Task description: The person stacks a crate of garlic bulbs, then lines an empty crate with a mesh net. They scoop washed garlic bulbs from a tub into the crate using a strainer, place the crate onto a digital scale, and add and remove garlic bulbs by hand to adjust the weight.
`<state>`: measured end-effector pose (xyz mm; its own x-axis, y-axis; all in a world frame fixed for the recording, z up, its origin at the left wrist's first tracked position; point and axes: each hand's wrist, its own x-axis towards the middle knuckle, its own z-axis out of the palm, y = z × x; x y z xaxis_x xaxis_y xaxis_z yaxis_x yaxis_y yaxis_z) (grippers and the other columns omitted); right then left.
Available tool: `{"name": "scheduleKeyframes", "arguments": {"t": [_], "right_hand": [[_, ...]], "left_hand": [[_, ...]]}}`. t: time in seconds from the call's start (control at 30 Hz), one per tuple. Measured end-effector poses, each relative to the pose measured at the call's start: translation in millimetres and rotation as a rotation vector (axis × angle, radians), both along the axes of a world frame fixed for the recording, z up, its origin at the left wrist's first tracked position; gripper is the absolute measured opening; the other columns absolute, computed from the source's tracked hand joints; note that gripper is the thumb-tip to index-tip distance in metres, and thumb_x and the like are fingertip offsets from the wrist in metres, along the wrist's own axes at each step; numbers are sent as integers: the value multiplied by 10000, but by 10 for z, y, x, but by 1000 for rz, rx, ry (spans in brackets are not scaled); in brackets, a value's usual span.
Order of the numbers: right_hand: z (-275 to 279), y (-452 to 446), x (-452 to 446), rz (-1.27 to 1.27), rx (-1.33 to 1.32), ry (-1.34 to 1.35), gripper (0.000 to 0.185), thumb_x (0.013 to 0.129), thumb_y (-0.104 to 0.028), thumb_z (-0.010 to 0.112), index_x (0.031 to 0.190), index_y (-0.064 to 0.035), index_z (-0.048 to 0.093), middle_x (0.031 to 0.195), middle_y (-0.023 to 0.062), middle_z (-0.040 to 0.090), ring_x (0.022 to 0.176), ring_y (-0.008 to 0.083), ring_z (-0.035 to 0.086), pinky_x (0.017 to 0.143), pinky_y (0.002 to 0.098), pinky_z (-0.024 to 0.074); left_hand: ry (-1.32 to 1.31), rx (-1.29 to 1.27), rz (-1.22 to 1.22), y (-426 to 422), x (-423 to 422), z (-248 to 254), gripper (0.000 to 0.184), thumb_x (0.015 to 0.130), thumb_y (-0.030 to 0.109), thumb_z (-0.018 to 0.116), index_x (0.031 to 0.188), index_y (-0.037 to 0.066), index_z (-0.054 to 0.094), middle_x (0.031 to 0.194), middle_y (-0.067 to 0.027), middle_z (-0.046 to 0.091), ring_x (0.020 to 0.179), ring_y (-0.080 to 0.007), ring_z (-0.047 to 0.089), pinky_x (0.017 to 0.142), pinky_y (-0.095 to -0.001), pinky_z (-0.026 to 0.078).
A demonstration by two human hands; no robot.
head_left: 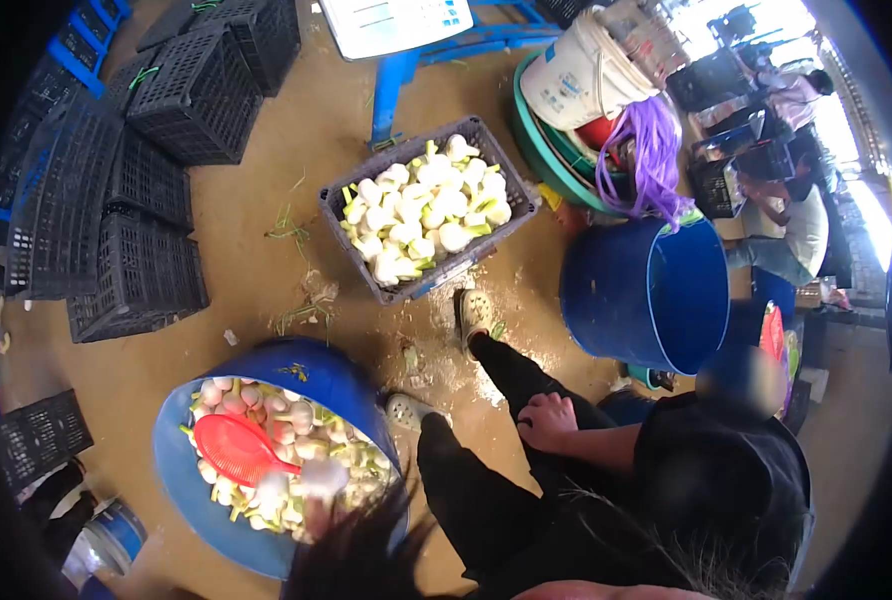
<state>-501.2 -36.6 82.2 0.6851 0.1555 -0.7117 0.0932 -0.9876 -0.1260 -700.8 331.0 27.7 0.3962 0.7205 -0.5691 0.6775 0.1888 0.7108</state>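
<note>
To my left stands a blue tub point(166, 440), tilted toward me and filled with garlic bulbs point(311, 445), some pinkish, with short green stems. A red plastic strainer point(234, 447) lies on them. My left hand point(318, 518) is at the tub's near side beside whitish bulbs, smeared by motion and partly covered by dark hair; I cannot make out its fingers or any grip. My right hand point(548, 420) rests on my thigh, fingers spread and holding nothing. Ahead of my feet, a dark plastic crate point(341, 225) holds trimmed white garlic bulbs point(431, 200).
Stacked black crates point(201, 95) stand at left. A white scale point(396, 25) sits above a blue frame point(386, 100). At right are a blue barrel point(616, 290), a green basin point(536, 150), a white bucket point(576, 75) and purple ties point(651, 155). Another person point(801, 230) sits beyond.
</note>
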Motion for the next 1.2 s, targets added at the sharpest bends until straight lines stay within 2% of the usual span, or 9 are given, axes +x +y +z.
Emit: {"name": "scheduleKeyframes", "arguments": {"t": [0.1,0.13,0.43,0.53,0.6,0.67,0.73,0.9,1.2], "right_hand": [[19,-204,287,-51,57,-45,198,713,-299,574,845,-180,660,999,23,557,982,239,471,830,385,349],[24,-288,400,-71,82,-72,196,711,-295,578,846,-179,660,987,23,559,979,241,472,832,383,350],[-122,-844,1146,-128,76,15,195,705,-299,584,849,-192,660,1000,9,572,977,239,492,816,400,374],[-148,-946,1218,-126,76,31,192,702,-300,586,842,-193,661,986,8,577,966,239,499,809,400,379],[-186,-1009,1323,-124,75,31,190,699,-302,589,837,-194,661,976,8,579,962,238,502,806,400,381],[-191,-1025,1366,-130,96,25,189,694,-313,592,827,-198,663,966,8,582,948,236,507,795,396,388],[-134,-982,1439,-138,88,69,194,697,-314,594,834,-194,662,986,15,579,969,245,501,822,400,380],[-114,-903,1421,-142,61,135,190,705,-315,577,824,-195,663,1001,23,578,985,251,495,851,403,368],[-350,-748,1336,-53,70,182,209,722,-301,548,864,-186,649,939,76,582,939,269,528,793,402,421]], "left_hand": [[-115,337,-313,-580,1710,259,175,795,199,583,897,61,548,726,-76,573,615,-244,556,561,-386,460],[-346,-354,190,-872,2331,564,252,903,298,464,870,49,464,601,-7,413,443,-87,402,375,-215,333],[-367,-84,-107,-1634,4291,-503,404,929,373,400,942,-13,519,705,-64,528,599,-144,523,538,-256,423],[-110,255,-309,-1511,4112,-978,381,922,286,411,1104,-35,508,1061,-112,574,999,-194,538,844,-289,409],[-432,220,-18,-1343,3556,-1515,316,898,206,433,1014,-53,572,1035,-160,607,921,-238,584,806,-322,445],[-489,345,-89,-1213,3131,-1005,321,888,202,439,1050,-48,561,1049,-149,604,943,-250,582,821,-312,452],[-833,399,172,-1055,2647,-722,352,885,236,425,1065,-40,549,1043,-156,606,967,-263,575,809,-336,459],[-802,972,707,-656,2264,63,422,869,301,442,1146,-16,475,1116,-194,523,978,-302,540,828,-392,428],[212,389,795,-1154,1264,-75,596,847,357,516,1243,-47,328,1249,-255,358,1090,-372,437,922,-438,362]]}}
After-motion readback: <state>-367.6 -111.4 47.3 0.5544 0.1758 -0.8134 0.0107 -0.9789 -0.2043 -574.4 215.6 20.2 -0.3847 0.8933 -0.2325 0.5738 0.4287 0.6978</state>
